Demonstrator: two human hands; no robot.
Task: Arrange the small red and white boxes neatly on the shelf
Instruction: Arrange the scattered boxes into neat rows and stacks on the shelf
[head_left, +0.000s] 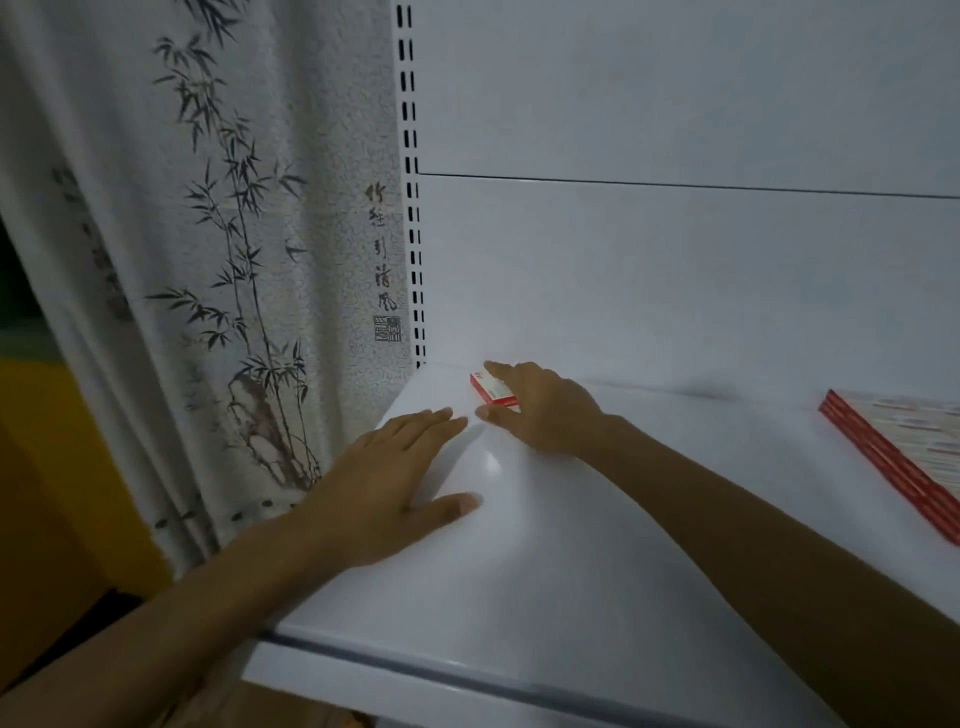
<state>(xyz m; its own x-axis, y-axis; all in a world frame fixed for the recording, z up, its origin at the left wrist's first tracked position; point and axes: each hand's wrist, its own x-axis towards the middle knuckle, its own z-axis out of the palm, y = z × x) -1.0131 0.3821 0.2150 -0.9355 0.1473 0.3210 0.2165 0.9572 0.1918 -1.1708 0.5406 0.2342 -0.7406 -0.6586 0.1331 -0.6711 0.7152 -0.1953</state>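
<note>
Box: 1 small red and white box (488, 391) lies flat on the shelf (571, 545), near the back left corner and just short of the back panel (675, 286).
Other stock: a row of boxes (893, 452) lies at the right edge of view, well apart from it.
Your left hand (384, 493): flat on the shelf, fingers straight and slightly spread, holding nothing, near the box but not touching it.
Your right hand (545, 410): arched over the box, forefinger (498, 368) at its far end, thumb (485, 413) at its near end. It appears to pinch the box, though blur hides the thumb's contact.
Handling: judged light, thin card; stiff if held by the ends, easily dented on the broad faces, likely to slide on the smooth shelf.
Hold: take it by the 2 short ends, with light pressure.
Surroundings: a bamboo-print curtain (208, 260) hangs left of the shelf.
</note>
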